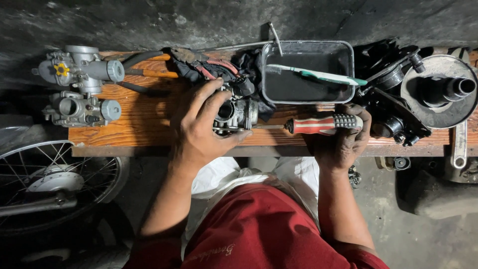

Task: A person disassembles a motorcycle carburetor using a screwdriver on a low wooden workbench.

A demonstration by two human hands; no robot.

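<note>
left hand (201,124) closed around a grey cast-metal carburettor (236,113), held on the orange-stained wooden bench (144,117). right hand (343,139) gripping the red-and-white striped handle of a screwdriver (318,124), its shaft lying level with the tip at the carburettor's side. behind: a rectangular metal tray of dark liquid (307,71) with a green-and-white toothbrush (318,74) across it. far left: two more grey carburettors (79,89).

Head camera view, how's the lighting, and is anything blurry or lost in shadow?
In the head view, light falls on the orange wooden bench, so the left hand on the grey metal carburetor and the right hand gripping the red-and-white-handled screwdriver look sharp; the spoked wheel at lower left and the floor sink into shadow; the rectangular metal tray shows only faint rim glare.
</note>
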